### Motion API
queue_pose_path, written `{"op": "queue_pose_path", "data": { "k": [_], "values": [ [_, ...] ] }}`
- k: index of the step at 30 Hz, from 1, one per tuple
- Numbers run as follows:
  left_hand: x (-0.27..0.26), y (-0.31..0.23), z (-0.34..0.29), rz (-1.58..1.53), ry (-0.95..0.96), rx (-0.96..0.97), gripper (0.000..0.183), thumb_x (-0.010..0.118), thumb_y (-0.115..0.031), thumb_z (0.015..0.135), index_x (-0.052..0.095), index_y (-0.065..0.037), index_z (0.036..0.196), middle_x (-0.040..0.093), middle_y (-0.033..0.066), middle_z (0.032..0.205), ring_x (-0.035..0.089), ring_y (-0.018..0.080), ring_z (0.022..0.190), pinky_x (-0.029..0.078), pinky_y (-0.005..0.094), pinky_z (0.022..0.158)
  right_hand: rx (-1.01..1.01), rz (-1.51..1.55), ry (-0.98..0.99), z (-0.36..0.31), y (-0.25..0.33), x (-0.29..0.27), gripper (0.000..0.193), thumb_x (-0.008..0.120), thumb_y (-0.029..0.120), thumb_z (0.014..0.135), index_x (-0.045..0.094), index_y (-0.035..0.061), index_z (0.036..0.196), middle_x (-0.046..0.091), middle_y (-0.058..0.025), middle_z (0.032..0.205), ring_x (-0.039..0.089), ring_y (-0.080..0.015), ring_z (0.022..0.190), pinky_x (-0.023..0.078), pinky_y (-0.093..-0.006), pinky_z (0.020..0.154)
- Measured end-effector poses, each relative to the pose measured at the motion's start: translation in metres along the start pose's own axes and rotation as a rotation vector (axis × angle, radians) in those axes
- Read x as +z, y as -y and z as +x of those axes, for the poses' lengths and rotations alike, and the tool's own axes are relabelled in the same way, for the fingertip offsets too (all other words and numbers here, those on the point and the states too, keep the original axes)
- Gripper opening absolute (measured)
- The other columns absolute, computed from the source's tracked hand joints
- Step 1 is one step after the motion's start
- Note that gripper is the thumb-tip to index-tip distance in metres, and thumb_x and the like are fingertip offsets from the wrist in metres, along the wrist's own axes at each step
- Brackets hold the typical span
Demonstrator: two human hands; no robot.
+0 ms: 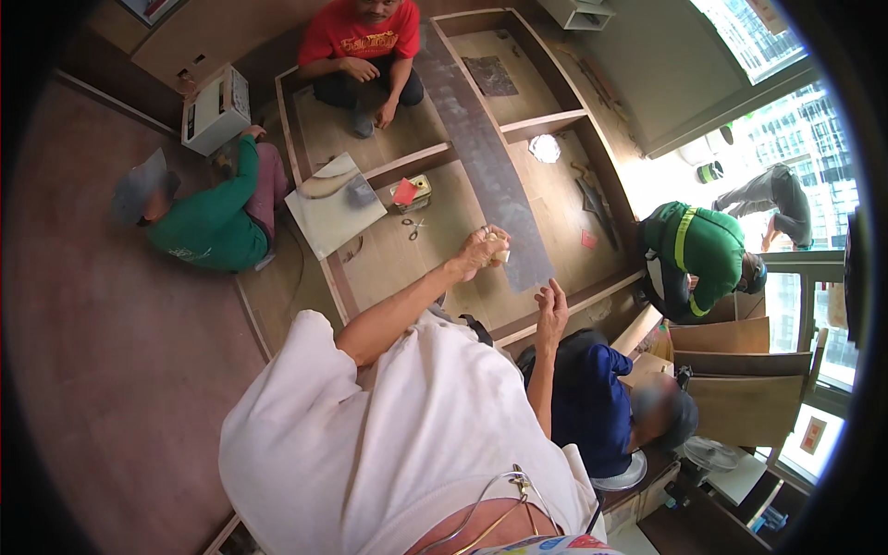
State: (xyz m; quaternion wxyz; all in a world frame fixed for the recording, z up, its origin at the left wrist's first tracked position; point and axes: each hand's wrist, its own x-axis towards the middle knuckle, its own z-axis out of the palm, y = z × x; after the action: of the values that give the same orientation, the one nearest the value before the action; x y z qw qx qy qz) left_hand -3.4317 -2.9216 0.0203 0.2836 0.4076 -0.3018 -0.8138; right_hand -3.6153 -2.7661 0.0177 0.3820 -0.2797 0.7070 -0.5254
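My left hand [481,252] is closed around a small cream-coloured block or pad [500,255]; its exact kind I cannot make out. It is held over the left edge of a long board [495,171] with a smeared grey surface, the middle strip of a wooden frame. Close to the near end of that board, my right hand [552,305] is raised with its fingers stretched out and nothing visible in it. Left of my left hand, a pair of scissors [413,229] lies beside a yellowish tin [419,194] with a red piece [405,191] on top.
The wooden frame [546,123] has several compartments. A pale square sheet [338,208] rests across its left edge. A person in red [361,42] squats at the far end; others in green [215,217], [694,254] and dark blue [592,398] work around it. A white appliance [217,109] stands far left.
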Motion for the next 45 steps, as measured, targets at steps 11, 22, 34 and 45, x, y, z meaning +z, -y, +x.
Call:
{"op": "queue_pose_path", "data": {
  "k": [11,22,34,45],
  "values": [
    [0.025,0.032,-0.023,0.064,0.016,-0.144,0.035,0.067,-0.041,0.086,0.059,-0.013,0.107,0.059,0.0007,0.091,0.057,0.0113,0.081,0.05,0.0282,0.06,-0.039,-0.18,0.016,-0.015,-0.006,0.0,0.037,0.056,0.019,0.1,0.057,0.0023,0.133,0.066,-0.0123,0.108,0.065,-0.0174,0.093,0.051,-0.0292,0.08],
    [0.043,0.03,-0.033,0.241,0.087,0.021,0.031,0.053,-0.03,0.099,0.052,-0.007,0.119,0.057,-0.0017,0.078,0.05,0.0054,0.064,0.042,0.0215,0.055,-0.293,-0.097,0.093,0.001,0.038,0.057,0.034,0.054,0.017,0.101,0.057,0.002,0.131,0.063,-0.0144,0.116,0.063,-0.02,0.099,0.05,-0.0322,0.085],
    [0.033,0.048,-0.006,0.192,0.061,0.241,0.064,0.066,-0.012,0.09,0.031,-0.009,0.143,0.043,0.0124,0.137,0.05,0.0228,0.12,0.048,0.0341,0.098,-0.442,-0.335,-0.049,-0.011,0.052,0.05,0.036,0.057,0.016,0.095,0.057,0.0076,0.13,0.062,-0.0199,0.116,0.064,-0.0356,0.099,0.051,-0.0416,0.085],
    [0.127,0.027,-0.055,-0.418,0.618,-0.436,0.068,0.043,-0.055,0.099,0.022,-0.019,0.152,0.019,0.0046,0.161,0.035,0.0336,0.139,0.023,0.0522,0.118,-0.549,-0.38,-0.46,-0.065,0.024,-0.001,0.039,0.064,0.029,0.09,0.058,0.0099,0.123,0.063,-0.0206,0.103,0.061,-0.0361,0.099,0.049,-0.0464,0.086]
  ]
}}
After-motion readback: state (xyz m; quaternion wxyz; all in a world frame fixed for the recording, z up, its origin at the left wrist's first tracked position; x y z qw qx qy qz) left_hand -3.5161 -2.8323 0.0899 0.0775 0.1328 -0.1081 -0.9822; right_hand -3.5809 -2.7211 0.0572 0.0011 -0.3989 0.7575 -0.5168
